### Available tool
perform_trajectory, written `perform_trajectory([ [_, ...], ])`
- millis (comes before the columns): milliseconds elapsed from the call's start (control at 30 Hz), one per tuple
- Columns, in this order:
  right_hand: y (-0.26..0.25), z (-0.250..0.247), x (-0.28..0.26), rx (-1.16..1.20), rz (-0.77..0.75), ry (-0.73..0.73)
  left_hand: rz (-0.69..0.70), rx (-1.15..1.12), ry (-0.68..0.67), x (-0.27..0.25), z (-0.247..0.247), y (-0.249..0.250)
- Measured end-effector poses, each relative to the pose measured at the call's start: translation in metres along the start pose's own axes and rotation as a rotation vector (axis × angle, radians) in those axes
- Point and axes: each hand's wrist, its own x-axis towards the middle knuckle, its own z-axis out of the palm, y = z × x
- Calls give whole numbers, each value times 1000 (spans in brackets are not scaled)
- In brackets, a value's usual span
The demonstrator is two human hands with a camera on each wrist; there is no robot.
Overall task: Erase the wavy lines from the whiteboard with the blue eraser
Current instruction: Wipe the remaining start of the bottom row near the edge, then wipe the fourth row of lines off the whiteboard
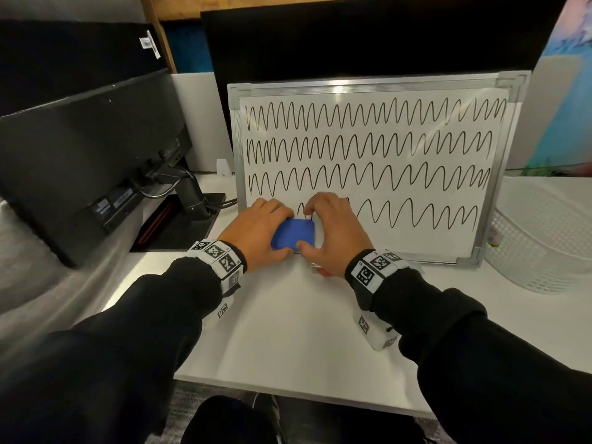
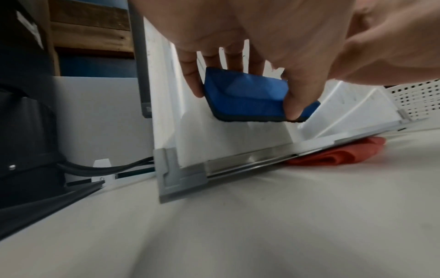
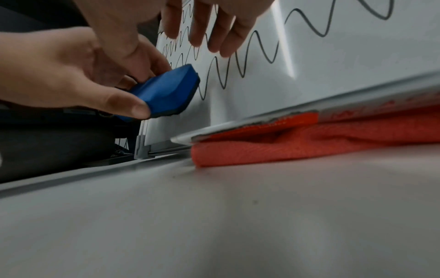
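**Both hands at the eraser, low on the board**

Left hand grips the blue eraser between thumb and fingers, holding it against the lower left part of the whiteboard, above the table. Just to its right, the right hand arches over the eraser's far side; its thumb touches the eraser's near edge in the head view, while in the right wrist view its fingers hang loosely spread in front of the board, closing on nothing.

Four rows of wavy lines run across the board, beyond and to the right of both hands; the bottom row is partly hidden behind them. Under the right hand, an orange cloth lies folded on the table, tucked beneath the board's lower frame. Left of the left hand stands a black monitor with cables at its base. Well to the right of the right hand, a white mesh basket sits beside the board's corner.
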Motion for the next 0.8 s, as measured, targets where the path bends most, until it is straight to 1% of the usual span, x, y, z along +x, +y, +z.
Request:
perform_trajectory([
  [100, -4, 4, -4, 52, 3, -136, 37, -124, 56, 0, -1, 10],
  [200, -9, 4, -6, 38, 48, -178, 52, -203, 81, -1, -1, 12],
  [267, -6, -2, -6, 24, 103, -208, 17, -242, 101, -3, 0, 6],
  [300, -3, -5, -6, -4, 121, -221, -30, -274, 139, -5, 1, 2],
  [367, 4, -10, -8, -97, 112, -226, -193, -377, 287, -4, 3, -4],
  [400, 8, -13, -10, -139, 98, -225, -314, -451, 374, -2, 5, -6],
  [500, 14, -17, -14, -214, 77, -247, -764, -748, 592, 8, 12, -12],
  [533, 16, -18, -15, -226, 83, -245, -876, -829, 642, 11, 15, -14],
  [567, 18, -19, -16, -236, 88, -240, -957, -894, 669, 12, 17, -14],
  [633, 21, -21, -17, -253, 90, -219, -1060, -995, 658, 13, 25, -14],
  [667, 23, -21, -18, -263, 89, -208, -1097, -1024, 624, 13, 28, -12],
  [800, 27, -23, -18, -303, 60, -204, -1145, -990, 506, 11, 40, -13],
])
